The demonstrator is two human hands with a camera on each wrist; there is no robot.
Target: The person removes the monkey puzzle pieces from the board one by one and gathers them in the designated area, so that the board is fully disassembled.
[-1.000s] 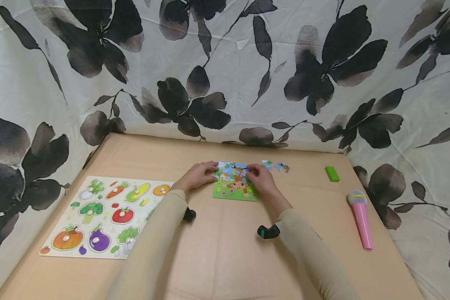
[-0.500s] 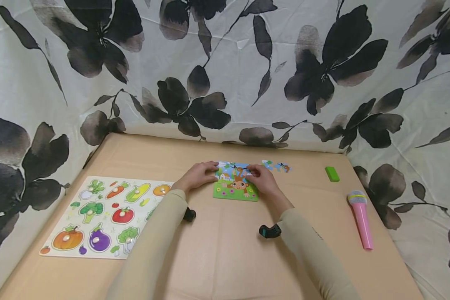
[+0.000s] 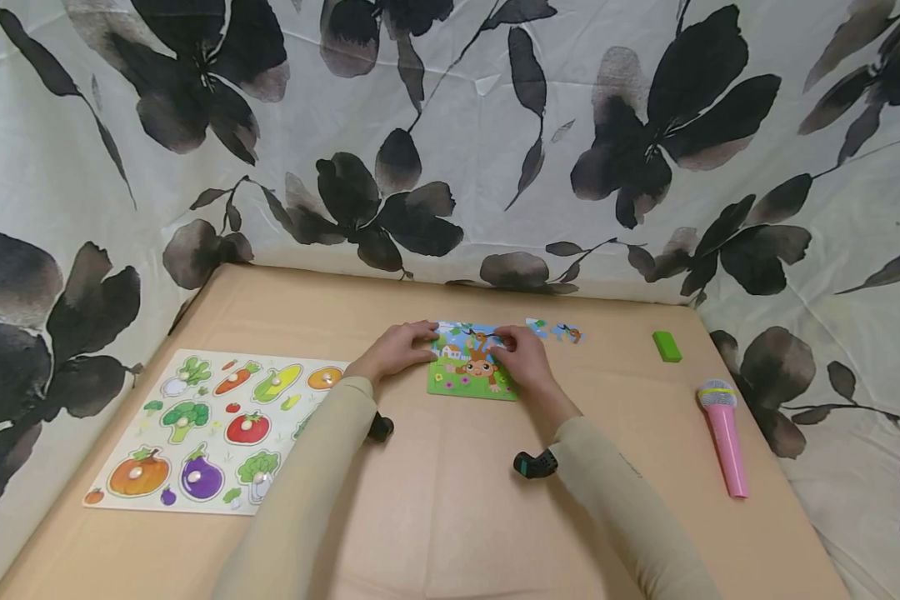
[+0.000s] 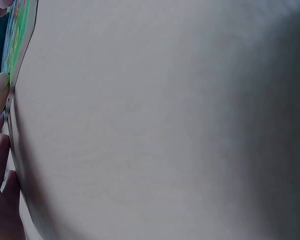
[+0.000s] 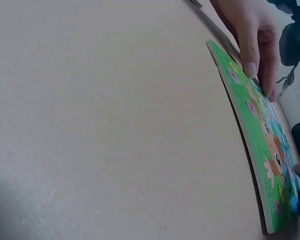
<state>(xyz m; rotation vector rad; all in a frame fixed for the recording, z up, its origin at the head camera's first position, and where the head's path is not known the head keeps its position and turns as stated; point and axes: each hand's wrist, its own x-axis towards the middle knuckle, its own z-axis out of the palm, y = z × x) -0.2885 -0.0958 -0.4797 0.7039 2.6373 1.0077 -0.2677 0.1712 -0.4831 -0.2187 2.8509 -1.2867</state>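
A small jigsaw puzzle with a monkey on green grass lies toward the back of the table. My left hand holds its left edge; in the left wrist view the thumb rests on the rim and the other fingers sit beside it. On the upper right part of the puzzle, my right hand pinches what looks like a puzzle piece, mostly hidden by the fingers. Two loose puzzle pieces lie just beyond that hand. The right wrist view shows the puzzle's green edge flat on the table.
On the left lies a white vegetable peg puzzle, partly covered by the left sleeve. A green block and a pink toy microphone are on the right. Floral cloth hangs behind the table.
Both hands stay at the puzzle. The right wrist has shifted very slightly to the left, and the head view has moved a touch. The loose pieces lie where they were.
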